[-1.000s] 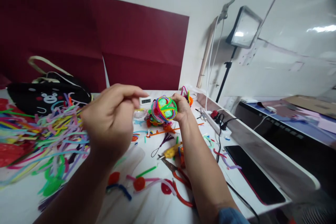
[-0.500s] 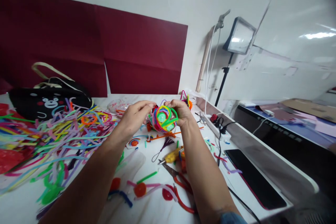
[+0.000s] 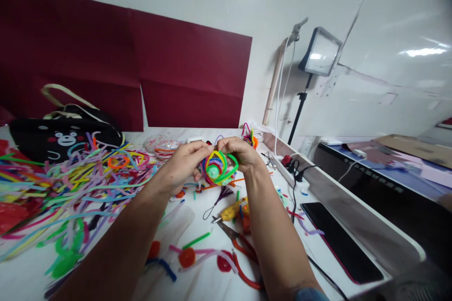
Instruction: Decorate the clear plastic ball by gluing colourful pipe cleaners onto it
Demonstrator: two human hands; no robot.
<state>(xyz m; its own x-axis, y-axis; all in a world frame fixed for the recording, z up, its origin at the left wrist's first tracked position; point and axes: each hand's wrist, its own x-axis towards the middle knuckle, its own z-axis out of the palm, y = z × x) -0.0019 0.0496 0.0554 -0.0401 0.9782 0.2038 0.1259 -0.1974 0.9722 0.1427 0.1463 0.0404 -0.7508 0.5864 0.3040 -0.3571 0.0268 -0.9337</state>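
Head view: two bare hands hold a round ball of multicoloured fuzzy stems.
The ball (image 3: 213, 172) is between the hands, above the white table (image 3: 197, 287); the left hand (image 3: 184, 162) grips its left side, the right hand (image 3: 240, 153) pinches its upper right. Nearer lie a yellow glue gun (image 3: 231, 210) with metal tip and orange-handled scissors (image 3: 230, 233).

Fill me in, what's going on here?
A person holds a colourful ball wrapped in fuzzy strips, the left hand on one side and the right hand on the other, fingers pinched near its top. A green loop sticks out toward the right hand. Scissors and a yellow tool lie below; loose strips are heaped to the left.
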